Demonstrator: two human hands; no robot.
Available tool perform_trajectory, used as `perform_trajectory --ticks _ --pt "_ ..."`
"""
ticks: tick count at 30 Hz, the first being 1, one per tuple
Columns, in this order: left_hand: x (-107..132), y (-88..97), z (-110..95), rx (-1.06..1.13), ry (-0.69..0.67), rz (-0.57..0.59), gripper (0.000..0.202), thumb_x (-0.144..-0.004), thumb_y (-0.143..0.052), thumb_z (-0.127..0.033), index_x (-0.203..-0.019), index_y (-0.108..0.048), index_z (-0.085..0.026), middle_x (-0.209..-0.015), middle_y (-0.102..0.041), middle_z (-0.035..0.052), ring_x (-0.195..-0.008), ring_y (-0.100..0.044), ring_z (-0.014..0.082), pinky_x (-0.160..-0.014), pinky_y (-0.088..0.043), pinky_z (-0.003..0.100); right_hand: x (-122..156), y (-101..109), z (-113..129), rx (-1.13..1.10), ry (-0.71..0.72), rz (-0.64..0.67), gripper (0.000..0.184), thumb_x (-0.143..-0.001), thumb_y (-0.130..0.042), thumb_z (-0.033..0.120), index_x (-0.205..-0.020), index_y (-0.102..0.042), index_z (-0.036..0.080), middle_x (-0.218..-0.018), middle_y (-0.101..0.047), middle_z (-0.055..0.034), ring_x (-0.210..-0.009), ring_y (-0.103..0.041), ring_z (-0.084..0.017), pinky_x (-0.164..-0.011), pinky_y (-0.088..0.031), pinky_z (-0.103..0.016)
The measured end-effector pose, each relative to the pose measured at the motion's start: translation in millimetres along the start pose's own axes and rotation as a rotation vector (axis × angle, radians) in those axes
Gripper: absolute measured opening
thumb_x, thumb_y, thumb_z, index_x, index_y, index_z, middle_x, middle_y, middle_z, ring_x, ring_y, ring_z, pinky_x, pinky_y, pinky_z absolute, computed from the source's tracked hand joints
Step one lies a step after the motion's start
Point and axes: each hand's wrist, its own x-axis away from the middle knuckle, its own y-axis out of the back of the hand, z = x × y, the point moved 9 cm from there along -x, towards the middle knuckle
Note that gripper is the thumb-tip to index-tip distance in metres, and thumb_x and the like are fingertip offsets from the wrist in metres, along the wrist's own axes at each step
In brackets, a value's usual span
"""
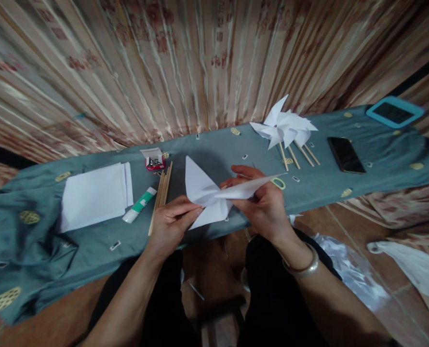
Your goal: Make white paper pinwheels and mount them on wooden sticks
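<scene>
Over the bench (214, 150), the left hand (169, 224) and right hand (270, 207) have fingers pinched on a paper pinwheel (202, 185).

Cloth-covered table (319, 185), grey-green (with yellow motifs (30, 217)), white paper sheets (91, 197) at left, 1 glue stick (139, 206) alongside, bundled wooden sticks (163, 190), 1 open red box (156, 166) of small metal pieces (153, 160), white pinwheels (290, 129) with 4 rods (284, 156) showing, 1 black phone (346, 155), 1 blue-framed device (395, 112).
</scene>
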Motion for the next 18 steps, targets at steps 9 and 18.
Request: perform_trajectory --ticks 9,18 --pt "1 -0.8 -4 0.009 -0.035 -0.013 0.006 -0.071 -0.074 -0.023 -0.074 -0.079 -0.022 -0.073 -0.072 0.0035 -0.065 -0.064 0.0132 -0.059 -0.050 0.021 -4 -1 -10 -0.149 -0.114 -0.008 0.043 -0.066 -0.082 0.033 -0.102 -0.062 0.021 -0.089 -0.075 -0.0034 -0.084 -0.071 -0.020 -0.077 -0.057 -0.032" --pt "2 1.9 0 -0.025 -0.089 -0.046 0.009 -0.075 -0.072 -0.023 -0.080 -0.079 -0.023 -0.078 -0.073 0.0033 -0.070 -0.066 0.0131 -0.063 -0.052 0.022 -10 -4 -21 -0.200 -0.160 -0.049 0.038 -0.060 -0.085 0.035 -0.091 -0.067 0.021 -0.083 -0.075 -0.0015 -0.076 -0.070 -0.016 -0.072 -0.056 -0.030"
